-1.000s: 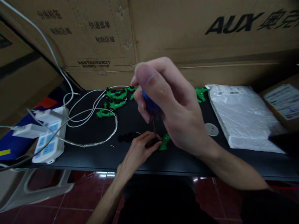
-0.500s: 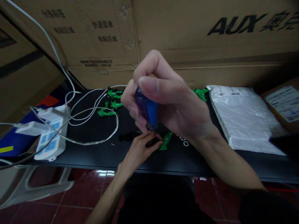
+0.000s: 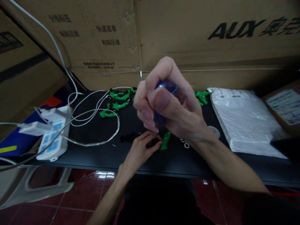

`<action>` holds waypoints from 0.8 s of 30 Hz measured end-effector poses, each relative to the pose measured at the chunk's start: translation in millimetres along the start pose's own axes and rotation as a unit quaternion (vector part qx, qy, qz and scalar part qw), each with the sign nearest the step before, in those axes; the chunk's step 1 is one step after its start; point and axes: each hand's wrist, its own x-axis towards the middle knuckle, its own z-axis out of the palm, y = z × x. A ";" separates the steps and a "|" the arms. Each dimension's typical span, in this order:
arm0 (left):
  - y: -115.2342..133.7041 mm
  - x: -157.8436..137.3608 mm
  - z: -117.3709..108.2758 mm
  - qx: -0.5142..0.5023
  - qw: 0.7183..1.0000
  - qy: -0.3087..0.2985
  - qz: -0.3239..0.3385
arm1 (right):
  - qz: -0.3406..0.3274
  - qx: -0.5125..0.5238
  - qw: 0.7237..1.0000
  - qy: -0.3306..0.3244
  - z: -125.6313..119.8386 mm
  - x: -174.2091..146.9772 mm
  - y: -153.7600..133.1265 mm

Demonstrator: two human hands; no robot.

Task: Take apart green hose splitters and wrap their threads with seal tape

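My right hand (image 3: 181,112) is raised over the table, its fingers wrapped round the blue, see-through handle of a screwdriver (image 3: 169,86). The lower end of the screwdriver is hidden behind the fist in this view. Below it, my left hand (image 3: 140,146) rests low over the table top, thumb and fingers closed on a small black part (image 3: 152,142). A green plastic piece (image 3: 165,142) lies against these fingertips; whether it is joined to the black part I cannot tell. Left of this hand are dark pieces (image 3: 128,137) and a small screw-like pin (image 3: 114,145).
Several green-and-black parts (image 3: 114,104) lie at the back, another green part (image 3: 201,97) farther right. White rings (image 3: 186,145) and a pale disc (image 3: 214,132) sit near my right forearm. A power strip (image 3: 52,137) with cables stands left, a white wrapped package (image 3: 243,118) right, cardboard boxes (image 3: 178,40) behind.
My right hand has shifted a little to the right, and the screwdriver handle has tilted, so its shaft no longer shows. My left hand stays nearly in place. The view has moved slightly.
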 end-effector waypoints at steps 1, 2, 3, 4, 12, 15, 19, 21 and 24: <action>0.4 0.3 -0.6 0.001 1.000 0.000 -0.006 | 0.003 0.006 1.000 -0.010 -2.8 1.5 -0.7; 0.7 0.5 -1.1 0.000 1.000 -0.001 -0.012 | 0.012 0.017 0.999 -0.027 -6.1 3.2 -1.3; 1.0 0.6 -1.6 -0.003 1.000 -0.001 -0.016 | 0.022 0.031 0.998 -0.049 -9.3 4.7 -1.7; 1.1 0.7 -2.0 -0.007 1.000 -0.001 -0.017 | 0.034 0.042 0.996 -0.074 -12.2 6.0 -1.8; 1.8 1.7 -2.1 -0.015 1.000 0.006 -0.012 | 0.028 0.062 0.995 -0.077 -12.0 3.3 7.3; 2.2 2.0 -2.4 -0.010 1.000 0.005 -0.013 | 0.024 0.057 0.994 -0.089 -11.8 4.5 5.0; 2.4 1.7 -3.0 -0.030 0.999 0.002 -0.016 | 0.060 0.054 0.991 -0.109 -12.6 7.0 -0.5; 1.6 1.6 -2.6 -0.033 0.999 0.002 -0.015 | 0.072 0.057 0.990 -0.109 -11.9 6.4 0.3; 0.2 1.5 -1.6 -0.027 1.000 0.000 -0.011 | 0.055 0.067 0.994 -0.064 -10.2 3.1 5.5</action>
